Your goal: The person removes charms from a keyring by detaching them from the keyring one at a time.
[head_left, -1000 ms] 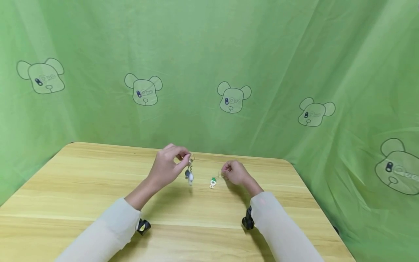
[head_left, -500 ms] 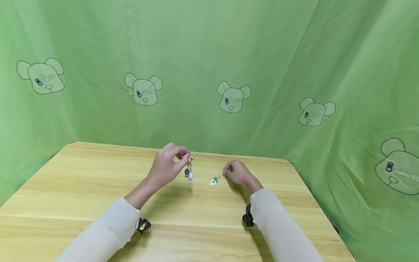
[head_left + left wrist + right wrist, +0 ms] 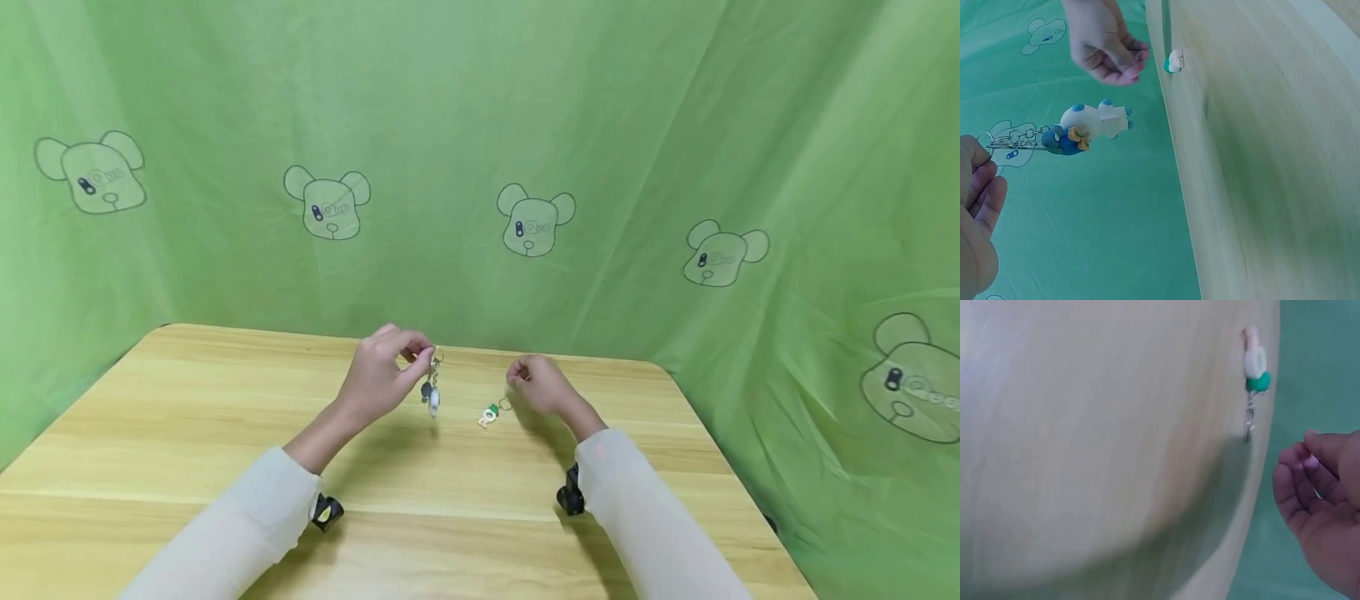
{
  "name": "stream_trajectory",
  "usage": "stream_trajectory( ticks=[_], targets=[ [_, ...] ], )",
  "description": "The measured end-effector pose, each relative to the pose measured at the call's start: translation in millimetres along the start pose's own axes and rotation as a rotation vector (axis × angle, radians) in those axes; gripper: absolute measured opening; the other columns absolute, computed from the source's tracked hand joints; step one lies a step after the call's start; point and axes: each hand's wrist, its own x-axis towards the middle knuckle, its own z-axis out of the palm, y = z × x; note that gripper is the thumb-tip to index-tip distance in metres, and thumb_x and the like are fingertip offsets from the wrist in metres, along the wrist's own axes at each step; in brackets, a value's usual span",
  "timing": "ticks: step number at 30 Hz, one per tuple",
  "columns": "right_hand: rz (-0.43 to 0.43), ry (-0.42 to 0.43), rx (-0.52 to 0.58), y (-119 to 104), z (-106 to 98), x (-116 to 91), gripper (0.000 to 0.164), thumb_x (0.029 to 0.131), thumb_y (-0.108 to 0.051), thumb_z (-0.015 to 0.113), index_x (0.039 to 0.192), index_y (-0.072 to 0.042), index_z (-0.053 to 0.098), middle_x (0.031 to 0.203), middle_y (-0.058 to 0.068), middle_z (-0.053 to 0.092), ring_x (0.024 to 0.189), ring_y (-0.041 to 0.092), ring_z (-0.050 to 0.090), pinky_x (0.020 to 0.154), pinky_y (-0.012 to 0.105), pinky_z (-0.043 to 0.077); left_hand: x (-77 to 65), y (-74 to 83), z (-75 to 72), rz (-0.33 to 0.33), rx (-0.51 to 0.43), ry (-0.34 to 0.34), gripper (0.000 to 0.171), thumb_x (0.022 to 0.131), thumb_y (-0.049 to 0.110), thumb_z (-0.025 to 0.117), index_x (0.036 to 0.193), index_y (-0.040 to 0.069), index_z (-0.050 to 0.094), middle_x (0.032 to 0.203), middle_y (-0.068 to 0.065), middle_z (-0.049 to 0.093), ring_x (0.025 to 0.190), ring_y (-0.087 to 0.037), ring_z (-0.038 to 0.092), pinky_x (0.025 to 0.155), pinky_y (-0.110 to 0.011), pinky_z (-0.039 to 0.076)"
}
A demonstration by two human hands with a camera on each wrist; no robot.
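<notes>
My left hand (image 3: 378,375) pinches the ring of keychains (image 3: 433,400) between thumb and fingers, above the table. From it hang a blue charm with orange parts (image 3: 1065,141) and a white charm with blue spots (image 3: 1084,121), clearest in the left wrist view. A single keychain (image 3: 490,413) with a green-topped white charm lies on the table; its ring points toward the right hand. My right hand (image 3: 543,386) hovers just above and right of that ring, fingers loosely curled and holding nothing. The right wrist view shows a gap between its fingertips and the keychain's metal clasp (image 3: 1250,425).
A light wooden table (image 3: 420,542) spreads beneath both arms, its far edge just behind the hands. Green curtain (image 3: 442,108) printed with bear heads surrounds the table at the back and sides. Small black cameras (image 3: 327,512) sit under the sleeves.
The right hand has let go of the green-topped keychain's ring and risen slightly; that keychain now lies on the table. The left hand still holds its keychains, nearly in the same spot.
</notes>
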Motion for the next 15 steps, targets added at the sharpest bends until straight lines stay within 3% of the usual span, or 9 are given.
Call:
stream_trajectory(
  ticks=[7, 15],
  targets=[
    [-0.078, 0.073, 0.017, -31, -4, -5, 0.010, 0.101, -0.011, 0.064, 0.102, -0.002, 0.068, 0.086, 0.006, 0.066, 0.074, 0.016, 0.058, 0.067, 0.029, 0.053, 0.2, -0.3, 0.5, -0.002, -0.003, 0.003, 0.006, 0.089, -0.003, 0.073, 0.088, 0.003, 0.074, 0.078, -0.004, 0.072, 0.076, -0.016, 0.065, 0.069, -0.027, 0.059],
    [-0.192, 0.145, 0.051, -65, -3, -19, 0.012, 0.101, -0.011, 0.065, 0.106, -0.001, 0.068, 0.088, 0.004, 0.068, 0.078, 0.014, 0.063, 0.069, 0.027, 0.057, 1.1, 1.5, -1.5, -0.006, -0.003, -0.006, 0.005, 0.089, -0.002, 0.073, 0.089, 0.003, 0.074, 0.080, -0.004, 0.073, 0.077, -0.016, 0.065, 0.070, -0.027, 0.059]
  ],
)
